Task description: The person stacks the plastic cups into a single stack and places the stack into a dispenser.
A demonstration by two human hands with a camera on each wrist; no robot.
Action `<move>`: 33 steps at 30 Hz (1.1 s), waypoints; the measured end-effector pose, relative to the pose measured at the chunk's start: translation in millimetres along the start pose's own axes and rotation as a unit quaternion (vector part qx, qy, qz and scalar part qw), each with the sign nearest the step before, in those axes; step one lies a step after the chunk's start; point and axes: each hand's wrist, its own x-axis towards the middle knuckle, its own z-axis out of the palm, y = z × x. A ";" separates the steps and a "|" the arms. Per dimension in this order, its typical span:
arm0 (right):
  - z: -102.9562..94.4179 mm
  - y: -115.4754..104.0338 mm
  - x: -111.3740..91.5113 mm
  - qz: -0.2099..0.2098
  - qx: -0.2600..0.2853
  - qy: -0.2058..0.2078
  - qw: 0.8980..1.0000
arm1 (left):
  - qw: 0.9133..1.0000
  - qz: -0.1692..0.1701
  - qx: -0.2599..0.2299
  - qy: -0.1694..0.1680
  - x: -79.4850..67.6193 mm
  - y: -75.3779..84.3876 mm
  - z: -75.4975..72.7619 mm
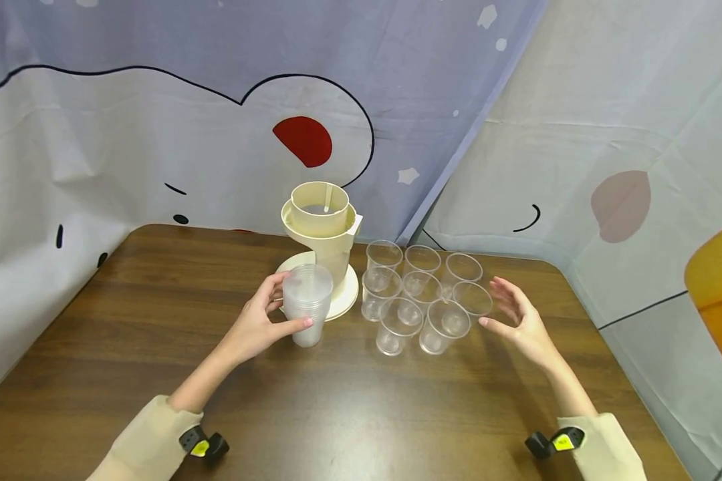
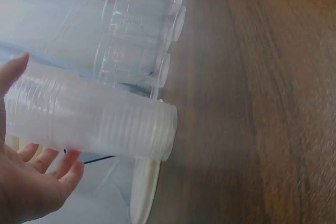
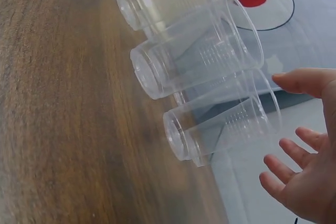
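My left hand (image 1: 259, 321) holds a tall stack of clear plastic cups (image 1: 308, 300) from its left side, thumb in front and fingers curled behind. In the left wrist view the nested cups (image 2: 94, 114) stretch between the thumb and the fingertips of my left hand (image 2: 31, 182). Several single clear plastic cups (image 1: 401, 319) stand upright in close rows right of the stack. My right hand (image 1: 520, 324) is beside the rightmost cup (image 1: 472, 298), fingers spread and holding nothing. The right wrist view shows a gap between my right hand (image 3: 310, 156) and the cup rims.
Behind the stack stands a cream plastic appliance (image 1: 321, 220) with a round open top and a white round base (image 1: 344, 300). Everything is on a brown wooden table (image 1: 361, 414). A printed cloth curtain (image 1: 216, 147) hangs behind the table's far edge.
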 end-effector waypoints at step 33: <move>11.9 14.0 6.1 0.026 -0.013 -0.023 0.999 | 1.000 0.006 -0.017 0.017 2.1 -10.3 10.7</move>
